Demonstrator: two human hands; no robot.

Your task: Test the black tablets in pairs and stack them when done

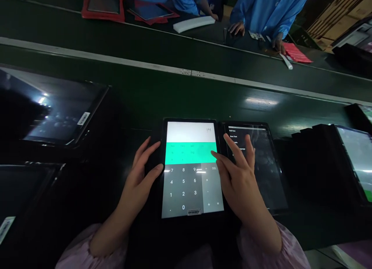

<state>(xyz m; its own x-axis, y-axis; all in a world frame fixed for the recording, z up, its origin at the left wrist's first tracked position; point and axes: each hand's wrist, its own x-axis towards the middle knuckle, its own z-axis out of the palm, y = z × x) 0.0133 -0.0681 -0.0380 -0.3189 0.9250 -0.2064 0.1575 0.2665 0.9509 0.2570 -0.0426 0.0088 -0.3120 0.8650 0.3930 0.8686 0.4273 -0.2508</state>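
Observation:
A tablet [190, 172] lies in front of me with a calculator on its lit screen: white field on top, green band, grey number pad. My left hand [142, 172] rests against the tablet's left edge, fingers stretched out, thumb at the screen's border. My right hand [236, 176] hovers at the tablet's right edge with fingers spread, one fingertip at the green band. A second tablet [266, 172] with a dark menu screen lies right beside it, partly under my right hand.
More dark tablets lie at the left [58, 110] and lower left [17, 199]; a lit one in a black cover [353, 160] stands at the right. Across the dark conveyor belt [174, 90], people in blue coats [267, 9] work among red cases [103, 7] and a white foam piece [193, 23].

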